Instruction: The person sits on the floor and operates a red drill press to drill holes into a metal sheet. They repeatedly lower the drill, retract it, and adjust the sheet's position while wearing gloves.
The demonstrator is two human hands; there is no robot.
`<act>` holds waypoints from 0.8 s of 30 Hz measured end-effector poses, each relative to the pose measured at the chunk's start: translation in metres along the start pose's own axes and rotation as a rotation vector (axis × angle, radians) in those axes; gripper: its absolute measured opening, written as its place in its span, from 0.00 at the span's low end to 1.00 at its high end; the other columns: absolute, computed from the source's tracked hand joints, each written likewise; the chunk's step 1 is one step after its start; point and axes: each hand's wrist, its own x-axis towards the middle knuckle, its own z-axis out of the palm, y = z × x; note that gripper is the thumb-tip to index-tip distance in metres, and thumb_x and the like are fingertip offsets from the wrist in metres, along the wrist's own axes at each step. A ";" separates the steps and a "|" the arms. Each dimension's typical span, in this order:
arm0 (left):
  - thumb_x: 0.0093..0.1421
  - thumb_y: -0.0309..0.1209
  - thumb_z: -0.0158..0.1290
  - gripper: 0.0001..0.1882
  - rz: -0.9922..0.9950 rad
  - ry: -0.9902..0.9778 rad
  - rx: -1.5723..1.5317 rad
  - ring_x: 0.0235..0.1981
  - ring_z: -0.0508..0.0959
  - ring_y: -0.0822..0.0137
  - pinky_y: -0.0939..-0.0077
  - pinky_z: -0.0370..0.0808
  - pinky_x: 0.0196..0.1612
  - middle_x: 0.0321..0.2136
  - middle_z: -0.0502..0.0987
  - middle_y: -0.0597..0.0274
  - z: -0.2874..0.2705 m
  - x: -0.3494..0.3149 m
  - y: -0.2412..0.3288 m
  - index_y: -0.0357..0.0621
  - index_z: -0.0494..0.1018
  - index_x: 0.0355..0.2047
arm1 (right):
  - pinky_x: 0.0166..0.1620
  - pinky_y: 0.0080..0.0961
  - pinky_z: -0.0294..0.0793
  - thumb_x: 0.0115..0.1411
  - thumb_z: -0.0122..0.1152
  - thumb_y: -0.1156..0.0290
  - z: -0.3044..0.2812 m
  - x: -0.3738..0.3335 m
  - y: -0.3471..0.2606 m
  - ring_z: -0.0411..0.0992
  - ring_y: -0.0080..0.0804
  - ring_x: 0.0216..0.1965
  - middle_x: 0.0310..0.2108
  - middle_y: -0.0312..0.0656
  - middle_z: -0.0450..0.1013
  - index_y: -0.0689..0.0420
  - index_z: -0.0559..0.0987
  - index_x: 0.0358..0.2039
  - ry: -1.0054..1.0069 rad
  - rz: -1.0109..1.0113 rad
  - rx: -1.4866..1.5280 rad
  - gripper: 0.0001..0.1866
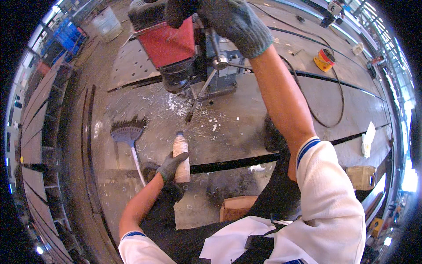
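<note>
My left hand (170,167), in a dark grey work glove, is wrapped round a whitish plastic bottle (180,147) with a narrow, dark tip. The bottle points away from me over the steel surface. Farther off stands a magnetic drill (176,46) with a red and black body, a spoked feed handle (220,62) and a dark lower end. My right hand (233,22), also gloved, is closed over the upper part of the drill; the picture's top edge cuts off some of it. Metal shavings and white spots (178,103) lie below the drill's lower end.
A brush with a pale handle (135,156) lies left of the bottle. Black cable (338,110) loops at the right, near a yellow and red tub (324,59). Dark slots (237,163) cross the steel plates. A brown block (237,208) lies near my legs. Another person (332,15) is far right.
</note>
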 end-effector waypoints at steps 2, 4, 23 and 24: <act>0.56 0.42 0.69 0.30 0.000 -0.001 0.001 0.31 0.81 0.63 0.64 0.82 0.36 0.36 0.80 0.60 -0.003 0.000 0.001 0.43 0.71 0.54 | 0.38 0.23 0.80 0.76 0.46 0.58 0.000 0.007 0.017 0.76 0.24 0.29 0.30 0.39 0.80 0.60 0.82 0.47 -0.063 -0.073 0.143 0.21; 0.56 0.43 0.69 0.31 -0.049 0.021 -0.051 0.32 0.81 0.61 0.62 0.82 0.36 0.37 0.80 0.60 0.001 -0.007 0.001 0.44 0.71 0.56 | 0.38 0.25 0.79 0.73 0.51 0.57 -0.007 -0.007 0.048 0.76 0.25 0.32 0.36 0.39 0.80 0.60 0.80 0.48 -0.081 -0.151 0.355 0.19; 0.56 0.30 0.68 0.30 0.379 -0.029 0.173 0.43 0.78 0.65 0.65 0.78 0.46 0.43 0.76 0.66 0.033 -0.035 0.016 0.47 0.68 0.57 | 0.37 0.37 0.76 0.59 0.67 0.59 -0.078 -0.051 0.072 0.72 0.40 0.33 0.34 0.46 0.74 0.59 0.78 0.39 0.103 -0.311 -1.025 0.16; 0.52 0.32 0.72 0.34 0.285 -0.010 0.323 0.48 0.79 0.62 0.62 0.78 0.52 0.47 0.79 0.60 0.020 -0.033 0.019 0.43 0.69 0.57 | 0.37 0.37 0.76 0.60 0.67 0.59 -0.104 -0.068 0.064 0.72 0.39 0.33 0.33 0.45 0.73 0.59 0.77 0.39 0.099 -0.282 -1.180 0.17</act>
